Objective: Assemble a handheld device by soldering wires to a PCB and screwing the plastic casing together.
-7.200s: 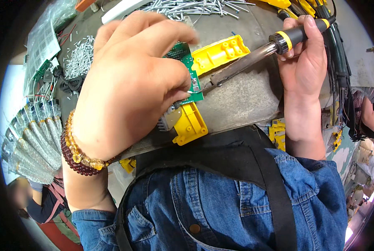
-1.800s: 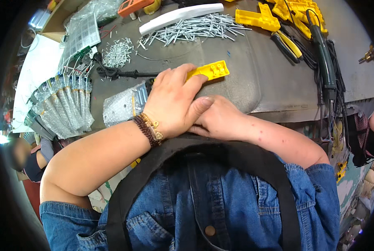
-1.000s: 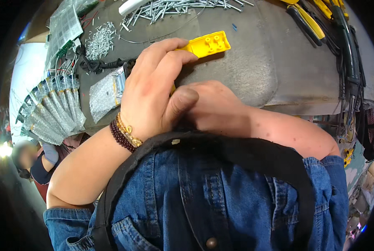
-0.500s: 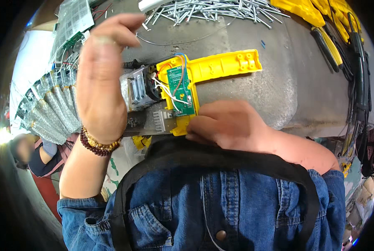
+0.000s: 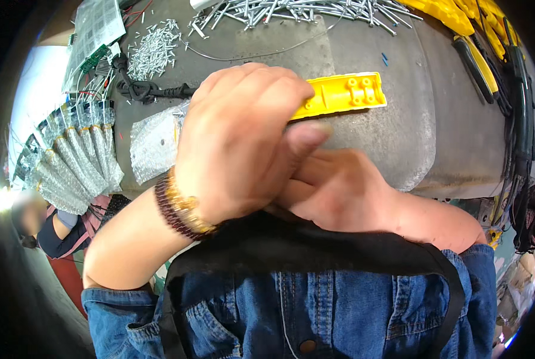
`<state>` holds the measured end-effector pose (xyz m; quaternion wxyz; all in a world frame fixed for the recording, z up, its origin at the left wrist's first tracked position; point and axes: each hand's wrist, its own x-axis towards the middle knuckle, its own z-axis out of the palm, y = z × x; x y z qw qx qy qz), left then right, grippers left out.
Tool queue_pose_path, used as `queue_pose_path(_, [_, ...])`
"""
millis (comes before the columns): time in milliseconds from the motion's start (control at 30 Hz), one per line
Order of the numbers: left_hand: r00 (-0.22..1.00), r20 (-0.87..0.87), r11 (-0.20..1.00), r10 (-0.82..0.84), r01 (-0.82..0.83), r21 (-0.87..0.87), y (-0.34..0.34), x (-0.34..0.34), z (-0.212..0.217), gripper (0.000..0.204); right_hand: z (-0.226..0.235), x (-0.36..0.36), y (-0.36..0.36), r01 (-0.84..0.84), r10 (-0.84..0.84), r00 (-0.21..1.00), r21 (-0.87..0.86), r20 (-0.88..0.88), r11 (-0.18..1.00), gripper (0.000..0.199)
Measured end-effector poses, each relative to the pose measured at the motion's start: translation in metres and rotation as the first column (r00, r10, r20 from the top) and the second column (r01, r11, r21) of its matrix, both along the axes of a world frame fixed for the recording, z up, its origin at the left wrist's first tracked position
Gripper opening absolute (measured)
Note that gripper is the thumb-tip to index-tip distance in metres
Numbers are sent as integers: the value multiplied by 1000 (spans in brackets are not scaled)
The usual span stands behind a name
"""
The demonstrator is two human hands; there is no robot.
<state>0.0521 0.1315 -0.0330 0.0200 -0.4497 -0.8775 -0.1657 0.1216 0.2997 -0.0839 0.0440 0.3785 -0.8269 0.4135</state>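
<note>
L hand [image 5: 237, 143] is clamped over the near end of a long yellow plastic housing [image 5: 345, 94], fingers curled across its top and thumb pressed along the underside, so it's grasping that part; only the far end sticks out past the knuckles to the right, showing moulded screw bosses and a rim. R hand [image 5: 339, 191] sits just below and partly under the L, tucked against it w/ fingers folded in; can't tell whether it grips the housing's hidden lower portion or something else, view is blocked by the L hand. The housing is held just above the grey workbench [image 5: 459, 137], near the person's chest, above the denim jacket [image 5: 315, 311] and black strap [image 5: 303, 251]. Judging by looks: hard injection-moulded shell, light, stiff along its length but thin-walled, so prob flexes or cracks if twisted hard; smooth surface, a bit slippery, bosses and edges give purchase. Best hold is around the middle/near end w/ a wrap grip, as the L does, keeping the open far end free. Around: a bubble-wrap pouch [image 5: 153, 143] just left of the L hand, a fan of similar clear pouches [image 5: 76, 161] further left, a heap of small screws [image 5: 153, 45], long metal pins [image 5: 303, 12] at the top, black cable [image 5: 141, 91], more yellow parts [image 5: 453, 12] and black-and-yellow tools [image 5: 483, 60] top right, another person [image 5: 46, 230] blurred at lower left
</note>
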Motion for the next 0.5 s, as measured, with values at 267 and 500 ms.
queue_pose_path(267, [990, 6, 990, 138, -138, 7, 9, 9, 9, 44, -2, -4, 7, -61, 60, 996, 5, 70, 998, 8])
queue_pose_path(500, [987, -125, 987, 98, -80, 139, 1, 20, 6, 38, 4, 5, 11, -60, 70, 986, -67, 153, 996, 10])
